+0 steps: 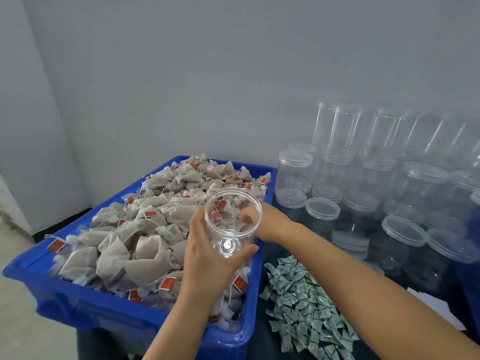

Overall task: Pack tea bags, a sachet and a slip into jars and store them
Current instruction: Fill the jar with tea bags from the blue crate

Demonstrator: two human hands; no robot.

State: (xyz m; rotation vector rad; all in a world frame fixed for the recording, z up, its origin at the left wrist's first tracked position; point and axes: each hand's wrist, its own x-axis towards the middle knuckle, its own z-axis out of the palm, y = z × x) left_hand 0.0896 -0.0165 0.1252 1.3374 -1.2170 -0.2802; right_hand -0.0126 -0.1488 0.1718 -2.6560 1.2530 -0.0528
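The blue crate (52, 276) of tea bags (145, 245) lay beneath both hands. An open clear jar (232, 221), tilted mouth-up, sat clamped between the left hand's (207, 258) thumb and curled fingers. Behind it, the right hand (262, 220) reached among the bags (its fingers curled, their grip unclear). Green sachets (304, 305) lay near the right forearm.

Right hand (262, 220): fingers hidden behind open jar (232, 222). Stacked jars (389, 162) right of it: blurred, cut by frame edge.
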